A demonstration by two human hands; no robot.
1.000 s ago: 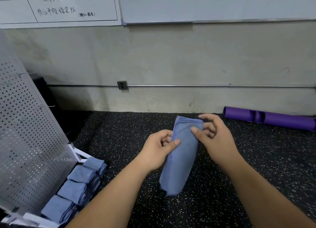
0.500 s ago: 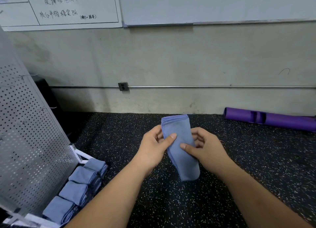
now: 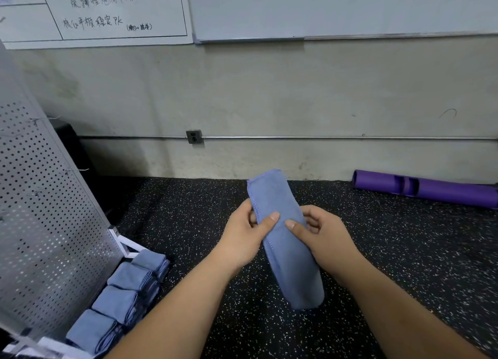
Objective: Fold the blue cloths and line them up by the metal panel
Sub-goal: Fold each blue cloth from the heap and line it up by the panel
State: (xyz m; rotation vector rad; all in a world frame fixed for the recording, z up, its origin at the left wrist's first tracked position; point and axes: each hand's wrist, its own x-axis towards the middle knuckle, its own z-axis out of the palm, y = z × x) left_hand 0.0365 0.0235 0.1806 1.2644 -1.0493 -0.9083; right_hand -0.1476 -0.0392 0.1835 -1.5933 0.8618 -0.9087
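As I watch, hands: left hand (image 3: 241,238) and right hand (image 3: 324,237) each pinch the blue cloth (image 3: 287,253), thumbs on top.
Row: four folded cloths (image 3: 121,302) beside the metal panel (image 3: 40,224).

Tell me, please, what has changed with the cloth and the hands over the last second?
The cloth swung: its lower end went from left to right, its top end tipped left. The right hand slid from the top edge to the middle, beside the left hand; both keep pinching it. The folded cloths by the panel stayed put.
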